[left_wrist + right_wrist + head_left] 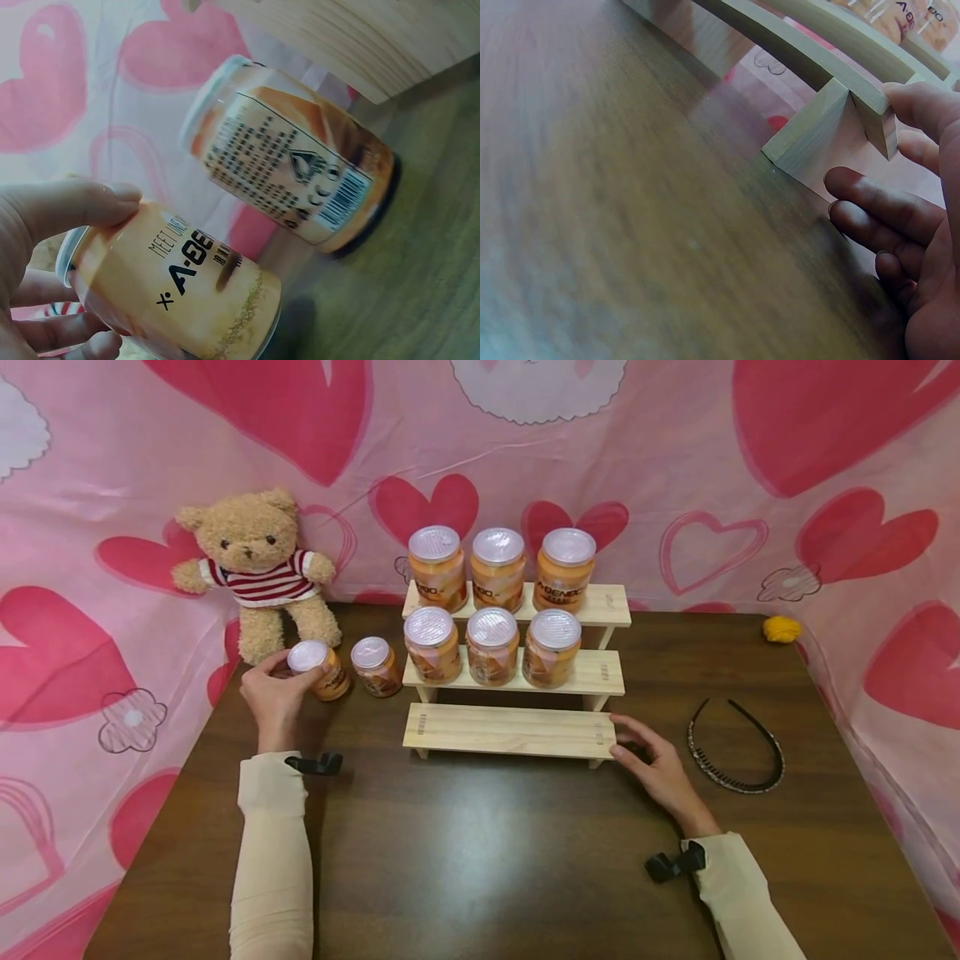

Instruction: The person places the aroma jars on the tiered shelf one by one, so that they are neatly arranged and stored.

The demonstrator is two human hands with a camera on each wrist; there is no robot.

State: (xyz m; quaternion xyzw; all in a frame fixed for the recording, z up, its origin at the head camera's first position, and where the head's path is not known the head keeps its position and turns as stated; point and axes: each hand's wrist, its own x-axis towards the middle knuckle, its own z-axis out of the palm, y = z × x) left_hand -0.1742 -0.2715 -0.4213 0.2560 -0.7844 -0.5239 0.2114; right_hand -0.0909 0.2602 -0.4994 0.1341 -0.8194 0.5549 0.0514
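Observation:
My left hand [276,697] grips an orange jar [187,285] with a clear lid at the table's left; the thumb lies on one side, fingers curled on the other. A second jar [377,668] stands just right of it, its printed barcode label showing in the left wrist view. A three-step wooden stand [510,731] carries three jars [491,647] on the middle step and three [497,572] on the top step. The bottom step is bare. My right hand [654,767] touches that step's right end with thumb and index fingertips, its other fingers [885,202] loosely bent.
A teddy bear [258,560] in a striped shirt sits behind the left hand. On the right lie a black headband [772,760] and, farther back, a small yellow item [782,629]. Pink heart-patterned cloth [637,460] hangs around the brown table [465,860].

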